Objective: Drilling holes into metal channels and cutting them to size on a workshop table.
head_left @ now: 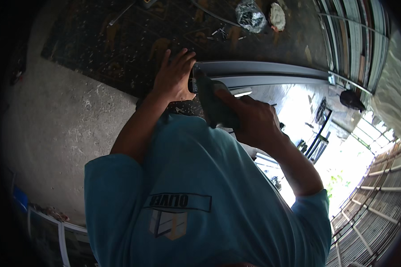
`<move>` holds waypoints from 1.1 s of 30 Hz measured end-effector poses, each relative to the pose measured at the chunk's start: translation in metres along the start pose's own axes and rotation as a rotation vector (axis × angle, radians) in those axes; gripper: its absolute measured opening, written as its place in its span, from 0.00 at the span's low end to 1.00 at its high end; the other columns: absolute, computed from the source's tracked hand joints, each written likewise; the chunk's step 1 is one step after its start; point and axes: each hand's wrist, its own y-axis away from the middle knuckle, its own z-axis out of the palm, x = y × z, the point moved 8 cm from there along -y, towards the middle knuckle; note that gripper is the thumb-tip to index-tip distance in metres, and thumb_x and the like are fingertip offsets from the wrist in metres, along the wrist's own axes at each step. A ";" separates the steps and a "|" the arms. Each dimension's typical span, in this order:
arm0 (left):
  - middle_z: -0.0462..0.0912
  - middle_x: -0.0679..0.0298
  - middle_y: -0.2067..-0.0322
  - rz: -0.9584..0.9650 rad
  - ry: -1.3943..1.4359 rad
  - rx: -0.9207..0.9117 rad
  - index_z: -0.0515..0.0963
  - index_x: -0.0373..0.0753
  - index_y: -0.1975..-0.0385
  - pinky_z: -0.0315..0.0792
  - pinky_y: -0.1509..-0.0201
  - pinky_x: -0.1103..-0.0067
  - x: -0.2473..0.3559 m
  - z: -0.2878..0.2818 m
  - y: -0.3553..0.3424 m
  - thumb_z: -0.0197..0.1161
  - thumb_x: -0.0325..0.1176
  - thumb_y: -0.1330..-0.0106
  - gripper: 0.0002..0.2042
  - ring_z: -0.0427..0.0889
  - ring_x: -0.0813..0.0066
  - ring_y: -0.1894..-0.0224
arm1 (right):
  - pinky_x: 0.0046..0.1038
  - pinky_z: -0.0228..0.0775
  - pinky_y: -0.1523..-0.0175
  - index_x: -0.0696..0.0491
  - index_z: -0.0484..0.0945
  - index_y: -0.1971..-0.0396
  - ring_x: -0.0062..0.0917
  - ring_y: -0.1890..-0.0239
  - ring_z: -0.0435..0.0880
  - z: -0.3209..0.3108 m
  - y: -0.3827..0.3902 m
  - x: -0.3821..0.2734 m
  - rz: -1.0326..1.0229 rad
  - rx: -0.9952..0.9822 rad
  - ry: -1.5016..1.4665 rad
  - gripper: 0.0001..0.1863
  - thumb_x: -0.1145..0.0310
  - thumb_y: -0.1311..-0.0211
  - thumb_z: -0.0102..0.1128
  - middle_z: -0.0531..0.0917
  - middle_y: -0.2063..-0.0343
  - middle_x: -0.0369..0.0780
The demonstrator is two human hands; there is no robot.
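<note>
A long grey metal profile (263, 69) runs rightward from between my hands along the near edge of the dark worktable. My left hand (176, 76) lies against the profile's left end, its fingers stretched out and spread. A small black part (192, 85) shows beside that palm; whether it belongs to the profile I cannot tell. My right hand (256, 118) is wrapped round a dark green power drill (214, 102). The drill's narrow front end points away from me and meets the profile close to my left hand. The exact contact of its tip is hidden in shadow.
On the dark worktable (133, 49) lie a screwdriver-like tool (121, 14), scattered small fasteners (219, 33), a clear plastic bag (250, 16) and a whitish bundle (277, 17). Stacked long profiles (354, 40) stand at the far right. Concrete floor (71, 133) spreads at left.
</note>
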 end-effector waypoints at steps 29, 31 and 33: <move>0.58 0.69 0.32 -0.054 -0.079 -0.083 0.66 0.42 0.37 0.40 0.23 0.55 -0.002 0.004 0.000 0.76 0.56 0.64 0.49 0.50 0.71 0.26 | 0.35 0.73 0.42 0.51 0.65 0.35 0.37 0.45 0.80 0.000 0.039 0.056 0.269 0.260 -0.793 0.45 0.78 0.60 0.69 0.81 0.48 0.48; 0.58 0.69 0.32 -0.057 -0.086 -0.093 0.65 0.42 0.37 0.40 0.23 0.55 -0.001 0.005 -0.001 0.76 0.57 0.64 0.49 0.50 0.71 0.26 | 0.36 0.72 0.41 0.51 0.65 0.35 0.36 0.45 0.80 0.003 0.037 0.053 0.296 0.224 -0.805 0.45 0.78 0.61 0.68 0.80 0.48 0.48; 0.59 0.69 0.32 -0.067 -0.092 -0.102 0.65 0.42 0.37 0.40 0.23 0.55 -0.001 0.005 -0.001 0.76 0.57 0.63 0.49 0.50 0.71 0.26 | 0.34 0.67 0.37 0.55 0.64 0.34 0.32 0.43 0.77 0.005 0.035 0.051 0.309 0.191 -0.820 0.47 0.82 0.61 0.70 0.78 0.46 0.46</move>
